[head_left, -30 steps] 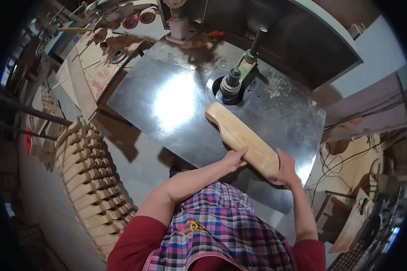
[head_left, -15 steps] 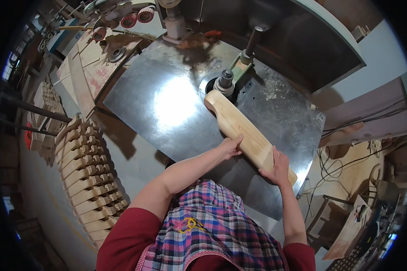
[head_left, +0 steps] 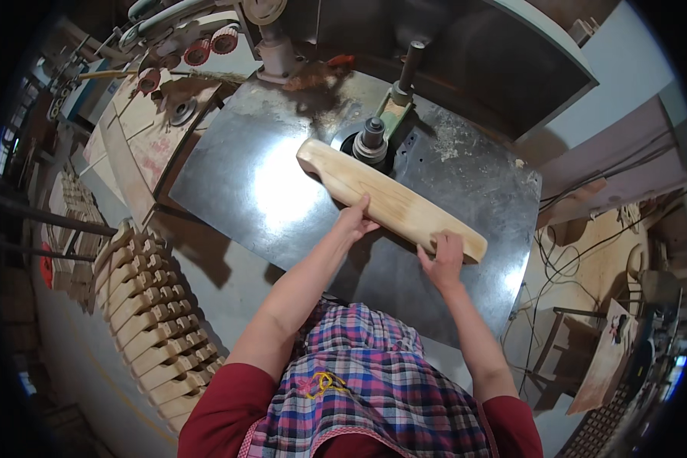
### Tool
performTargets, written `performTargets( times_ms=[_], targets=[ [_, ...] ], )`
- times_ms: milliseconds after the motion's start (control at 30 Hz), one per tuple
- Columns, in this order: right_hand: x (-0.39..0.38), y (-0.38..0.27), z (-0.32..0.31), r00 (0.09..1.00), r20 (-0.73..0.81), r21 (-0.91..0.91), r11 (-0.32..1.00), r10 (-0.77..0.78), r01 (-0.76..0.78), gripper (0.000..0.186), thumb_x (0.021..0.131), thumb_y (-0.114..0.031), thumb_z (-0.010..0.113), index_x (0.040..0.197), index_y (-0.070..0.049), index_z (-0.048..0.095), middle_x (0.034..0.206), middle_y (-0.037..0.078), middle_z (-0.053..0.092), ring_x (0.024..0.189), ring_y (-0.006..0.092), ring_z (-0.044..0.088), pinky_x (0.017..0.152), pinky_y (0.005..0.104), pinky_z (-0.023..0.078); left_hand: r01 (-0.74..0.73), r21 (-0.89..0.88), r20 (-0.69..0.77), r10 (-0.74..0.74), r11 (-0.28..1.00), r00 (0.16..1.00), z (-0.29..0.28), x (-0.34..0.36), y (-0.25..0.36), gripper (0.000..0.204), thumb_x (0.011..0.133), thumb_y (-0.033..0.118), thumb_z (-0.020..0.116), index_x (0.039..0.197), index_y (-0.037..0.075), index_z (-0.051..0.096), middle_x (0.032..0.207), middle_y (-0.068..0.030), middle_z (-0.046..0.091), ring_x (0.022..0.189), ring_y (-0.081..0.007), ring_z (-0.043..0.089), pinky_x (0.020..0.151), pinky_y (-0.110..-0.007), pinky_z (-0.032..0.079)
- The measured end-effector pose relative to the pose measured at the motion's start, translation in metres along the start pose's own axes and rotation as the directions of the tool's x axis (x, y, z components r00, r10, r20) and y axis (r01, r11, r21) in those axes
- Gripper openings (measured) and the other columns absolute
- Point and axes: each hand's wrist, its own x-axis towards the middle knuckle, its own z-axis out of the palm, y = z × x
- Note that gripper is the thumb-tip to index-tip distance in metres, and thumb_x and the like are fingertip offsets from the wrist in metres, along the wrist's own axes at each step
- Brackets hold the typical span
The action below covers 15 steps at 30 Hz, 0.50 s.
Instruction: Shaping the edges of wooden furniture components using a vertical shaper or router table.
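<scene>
Hands: both on one pale wooden piece [head_left: 393,202], set well apart along it. Left hand [head_left: 351,221] clamps its near side around mid-length, thumb on top, fingers at the lower side. Right hand [head_left: 446,263] is by the right end, fingers over the top, thumb at the near side; whether it grips or only steadies, cannot tell.

Position: the piece is over the metal surface [head_left: 454,183], between the spindle [head_left: 372,137] and the near edge, running roughly along that edge. One end points toward the left edge, the other toward the right edge. Whether it lies flat or is slightly raised, cannot tell. The far side passes just beside the spindle; contact not resolvable, nor whether the spindle turns. A green bracket [head_left: 397,111] stands behind it, toward the far edge.

Off the surface, beyond its left corner: a row of shaped wooden pieces [head_left: 156,313].

Judgement: step in hand looks like guiding the far long side at the spindle. Next move calls for even pressure, a smooth lengthwise feed and fingers kept on the near side.
</scene>
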Motion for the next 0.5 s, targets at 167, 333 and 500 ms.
performTargets(
  times_ms=[167, 333, 500],
  targets=[
    [0.01, -0.054, 0.021, 0.39, 0.814, 0.362, 0.15, 0.43, -0.92, 0.048, 0.085, -0.047, 0.056, 0.089, 0.001, 0.057, 0.081, 0.01, 0.06, 0.057, 0.0149, 0.052, 0.049, 0.0258, 0.042, -0.062, -0.093, 0.001, 0.062, 0.994, 0.998, -0.053, -0.008, 0.043, 0.061, 0.085, 0.035, 0.062, 0.123, -0.008, 0.039, 0.112, -0.0255, 0.05, 0.101, -0.0348, 0.054, 0.088, -0.047, 0.047],
    [0.059, -0.09, 0.088, 0.329, 0.816, 0.521, -0.358, 0.475, -0.775, 0.062, 0.086, -0.054, 0.049, 0.097, 0.006, 0.054, 0.08, 0.013, 0.059, 0.055, 0.0155, 0.051, 0.046, 0.0248, 0.041, 0.006, -0.03, -0.024, -0.007, 1.0, 1.0, -0.09, -0.006, 0.097, 0.061, 0.08, 0.036, 0.066, 0.12, -0.004, 0.042, 0.111, -0.0215, 0.05, 0.099, -0.029, 0.052, 0.09, -0.042, 0.043],
    [0.11, -0.134, 0.122, 0.345, 0.793, 0.522, -0.266, 0.503, -0.81, 0.064, 0.087, -0.056, 0.046, 0.101, 0.007, 0.053, 0.08, 0.013, 0.058, 0.053, 0.0154, 0.05, 0.047, 0.0243, 0.041, -0.098, -0.05, -0.039, 0.096, 0.994, 0.995, -0.164, 0.017, 0.139, 0.055, 0.078, 0.037, 0.068, 0.115, 0.001, 0.048, 0.108, -0.0171, 0.051, 0.099, -0.0253, 0.051, 0.092, -0.039, 0.038]
  ],
)
